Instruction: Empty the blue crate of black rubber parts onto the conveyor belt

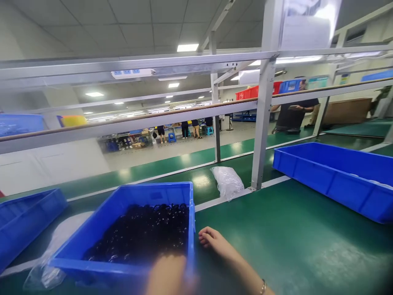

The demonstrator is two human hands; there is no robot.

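Note:
A blue plastic bin (pixel 101 223) stands on the green work surface before me, holding a heap of small, glossy black ring-like parts (pixel 147 231). My left hand (pixel 168 268) is at the bin's near right side, smeared by motion. Its fingers are hidden, and I cannot tell whether it holds any parts. Just outside the bin's right wall is my right hand (pixel 215 239), low over the green surface. Its fingers are curled in, with nothing visible in them, and a bracelet (pixel 263 286) circles that wrist.
A clear plastic bag (pixel 227 182) lies beyond the bin, near a metal post (pixel 262 123). Another blue bin (pixel 331 180) stands at right, and one more (pixel 29 221) at left beside crumpled plastic (pixel 52 266). A shelf rail (pixel 172 112) crosses ahead. A person (pixel 293 114) is behind it.

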